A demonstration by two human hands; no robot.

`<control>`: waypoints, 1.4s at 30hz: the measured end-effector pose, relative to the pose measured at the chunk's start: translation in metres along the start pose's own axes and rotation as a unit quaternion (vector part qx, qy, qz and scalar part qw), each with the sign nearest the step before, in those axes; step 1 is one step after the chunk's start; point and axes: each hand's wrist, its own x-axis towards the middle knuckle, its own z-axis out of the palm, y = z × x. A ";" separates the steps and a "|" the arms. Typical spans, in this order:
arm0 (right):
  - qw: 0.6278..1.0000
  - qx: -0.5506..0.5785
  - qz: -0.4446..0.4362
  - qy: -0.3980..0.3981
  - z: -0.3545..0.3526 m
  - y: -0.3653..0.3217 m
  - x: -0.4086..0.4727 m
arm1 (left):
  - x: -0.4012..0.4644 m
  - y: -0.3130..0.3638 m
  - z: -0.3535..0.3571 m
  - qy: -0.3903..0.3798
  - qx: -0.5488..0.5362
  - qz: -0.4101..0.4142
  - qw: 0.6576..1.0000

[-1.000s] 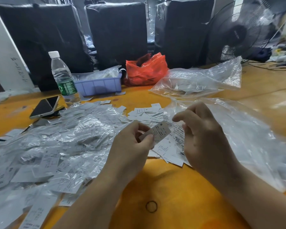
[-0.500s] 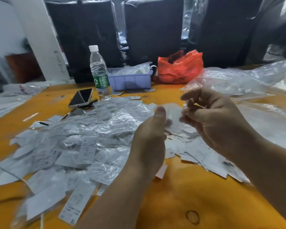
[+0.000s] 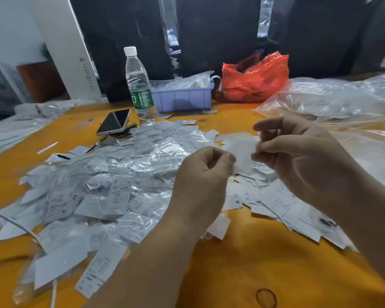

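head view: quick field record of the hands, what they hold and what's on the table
held: white tag, blurred, above the table
left hand: pinches its left edge
right hand: pinches its right edge
left of hands: pile of bagged tags
far side: water bottle, phone, purple bin, red bag

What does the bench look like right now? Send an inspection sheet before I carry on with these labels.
Surface: orange table, dark ring mark near the front.
Job's things: held label, blurred; bagged labels piled left; loose labels at right.
Clutter: water bottle, phone, blue tray, red bag, clear bags far right.
Hands: left hand and right hand both pinch the held label.
Cables: thin white cord at the left edge.
Surroundings: black wrapped bundles behind; white board leaning at left.
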 end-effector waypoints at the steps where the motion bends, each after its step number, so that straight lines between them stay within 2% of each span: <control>1: 1.000 0.002 0.008 -0.004 0.001 0.000 0.000 | 0.000 0.000 0.000 -0.001 0.002 0.000 1.000; 5: 0.998 -0.005 0.049 -0.039 0.002 0.005 -0.001 | -0.002 0.000 0.000 -0.004 0.017 0.008 1.000; 7: 0.994 -0.019 0.067 -0.081 0.001 0.005 -0.002 | -0.002 0.000 -0.001 -0.008 0.020 0.009 1.000; 11: 0.978 -0.117 0.064 -0.157 0.000 0.008 -0.004 | 0.000 0.001 -0.002 -0.010 0.010 0.000 1.000; 14: 0.970 -0.195 0.050 -0.139 -0.001 0.013 -0.003 | 0.001 0.001 -0.002 -0.013 0.001 -0.023 1.000; 21: 0.962 -0.253 0.021 -0.103 -0.001 0.018 -0.001 | 0.001 0.002 -0.004 0.000 -0.010 -0.062 0.998; 24: 0.962 -0.251 0.032 -0.104 -0.001 0.016 -0.001 | 0.001 0.002 -0.006 0.010 0.006 -0.054 0.998; 29: 0.963 -0.240 0.065 -0.101 0.000 0.016 0.001 | 0.004 0.000 -0.011 -0.017 0.005 -0.032 0.999; 36: 0.986 -0.078 0.094 -0.114 -0.003 0.016 0.002 | 0.002 -0.004 -0.006 -0.016 0.034 -0.007 0.999; 39: 0.982 -0.115 0.079 -0.128 -0.003 0.020 0.001 | 0.001 -0.004 -0.005 -0.017 0.040 0.006 0.999; 42: 0.986 -0.129 0.064 -0.077 -0.005 0.023 0.003 | 0.003 -0.004 -0.007 -0.017 0.035 -0.010 0.999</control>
